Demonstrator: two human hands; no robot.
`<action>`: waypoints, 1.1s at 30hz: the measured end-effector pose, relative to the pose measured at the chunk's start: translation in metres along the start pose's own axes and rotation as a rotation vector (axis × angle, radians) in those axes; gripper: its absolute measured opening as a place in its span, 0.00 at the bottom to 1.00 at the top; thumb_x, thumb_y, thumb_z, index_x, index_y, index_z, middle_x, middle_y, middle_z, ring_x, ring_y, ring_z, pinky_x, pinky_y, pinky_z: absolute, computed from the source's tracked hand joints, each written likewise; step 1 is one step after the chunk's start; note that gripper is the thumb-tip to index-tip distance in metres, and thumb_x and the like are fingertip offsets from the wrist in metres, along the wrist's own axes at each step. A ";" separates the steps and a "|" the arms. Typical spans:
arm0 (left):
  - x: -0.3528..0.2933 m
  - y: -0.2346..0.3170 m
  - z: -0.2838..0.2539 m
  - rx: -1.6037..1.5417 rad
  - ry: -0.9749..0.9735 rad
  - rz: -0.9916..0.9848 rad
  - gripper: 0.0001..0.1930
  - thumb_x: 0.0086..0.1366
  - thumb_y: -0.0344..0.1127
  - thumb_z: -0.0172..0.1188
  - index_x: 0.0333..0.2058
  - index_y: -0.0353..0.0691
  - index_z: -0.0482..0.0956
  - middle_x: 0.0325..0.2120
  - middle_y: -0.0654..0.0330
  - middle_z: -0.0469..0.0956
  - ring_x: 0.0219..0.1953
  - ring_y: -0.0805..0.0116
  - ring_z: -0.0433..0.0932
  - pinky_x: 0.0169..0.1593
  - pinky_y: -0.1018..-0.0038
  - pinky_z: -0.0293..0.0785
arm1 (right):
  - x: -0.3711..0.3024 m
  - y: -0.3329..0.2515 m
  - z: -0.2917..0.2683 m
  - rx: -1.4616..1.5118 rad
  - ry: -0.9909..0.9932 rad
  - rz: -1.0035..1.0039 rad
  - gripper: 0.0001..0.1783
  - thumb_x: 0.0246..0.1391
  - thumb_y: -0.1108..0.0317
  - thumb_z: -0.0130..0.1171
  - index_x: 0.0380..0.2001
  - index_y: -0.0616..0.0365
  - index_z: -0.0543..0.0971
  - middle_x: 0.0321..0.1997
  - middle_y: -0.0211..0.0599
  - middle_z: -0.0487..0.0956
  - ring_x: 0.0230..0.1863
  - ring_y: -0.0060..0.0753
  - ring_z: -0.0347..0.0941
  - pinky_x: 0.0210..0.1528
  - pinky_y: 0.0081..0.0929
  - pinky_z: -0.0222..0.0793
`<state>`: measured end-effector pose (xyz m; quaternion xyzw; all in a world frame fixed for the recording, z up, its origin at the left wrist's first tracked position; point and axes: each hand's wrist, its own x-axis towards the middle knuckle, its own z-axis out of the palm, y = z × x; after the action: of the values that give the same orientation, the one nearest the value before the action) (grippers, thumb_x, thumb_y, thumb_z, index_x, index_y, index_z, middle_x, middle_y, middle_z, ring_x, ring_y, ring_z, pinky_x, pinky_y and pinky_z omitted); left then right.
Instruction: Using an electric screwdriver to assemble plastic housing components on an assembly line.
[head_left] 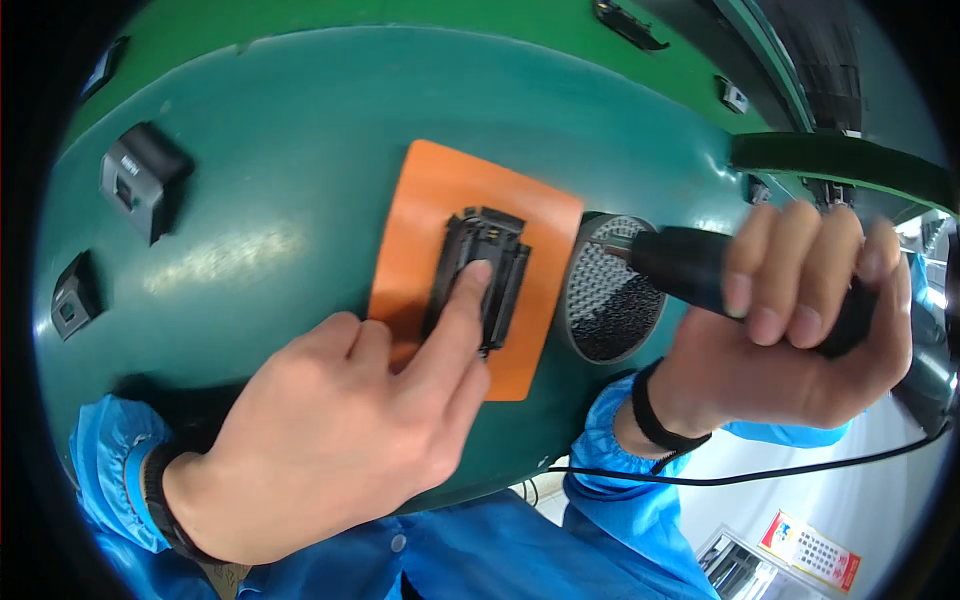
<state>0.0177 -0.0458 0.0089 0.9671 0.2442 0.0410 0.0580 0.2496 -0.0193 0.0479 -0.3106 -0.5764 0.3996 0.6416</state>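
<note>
My left hand (pixel 345 420) presses its extended index finger onto a black plastic housing (pixel 500 262), with the other fingers curled and the thumb hidden. The housing lies on an orange mat (pixel 545 210), and small gold-coloured contacts show near its far end. My right hand (pixel 790 310) is wrapped around a black electric screwdriver (pixel 685 265), whose bit points left. That bit is over a round tray of small dark screws (pixel 615 310), just right of the mat; whether it touches a screw I cannot tell.
Two black angular housings (pixel 140 180) (pixel 75 295) stand on the green table (pixel 270 130) at the left. A dark part (pixel 630 25) lies on the green surface beyond. The screwdriver's black cable (pixel 760 478) runs along the lower right. A dark green curved bar (pixel 840 160) stands at the right.
</note>
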 end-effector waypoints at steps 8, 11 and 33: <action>0.005 0.003 -0.003 0.024 -0.034 -0.007 0.12 0.53 0.27 0.64 0.37 0.30 0.82 0.55 0.45 0.78 0.19 0.73 0.71 0.27 0.78 0.71 | -0.011 0.010 -0.031 0.002 0.113 0.018 0.15 0.66 0.59 0.45 0.35 0.56 0.78 0.16 0.24 0.64 0.15 0.19 0.58 0.21 0.24 0.59; 0.005 0.004 -0.002 0.019 -0.041 -0.012 0.13 0.54 0.28 0.65 0.38 0.29 0.82 0.56 0.44 0.77 0.18 0.73 0.72 0.26 0.78 0.71 | -0.011 0.013 -0.032 0.028 0.129 0.006 0.16 0.66 0.59 0.45 0.34 0.56 0.78 0.17 0.24 0.64 0.16 0.20 0.59 0.21 0.24 0.59; -0.002 -0.002 0.003 0.017 0.028 0.001 0.12 0.51 0.27 0.62 0.37 0.32 0.83 0.56 0.46 0.78 0.19 0.74 0.70 0.27 0.79 0.69 | 0.000 -0.004 -0.016 0.012 0.192 0.032 0.14 0.65 0.62 0.45 0.26 0.55 0.73 0.15 0.22 0.61 0.15 0.18 0.55 0.21 0.23 0.56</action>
<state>0.0151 -0.0450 0.0054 0.9670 0.2449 0.0526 0.0461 0.2663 -0.0199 0.0494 -0.3528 -0.5046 0.3819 0.6893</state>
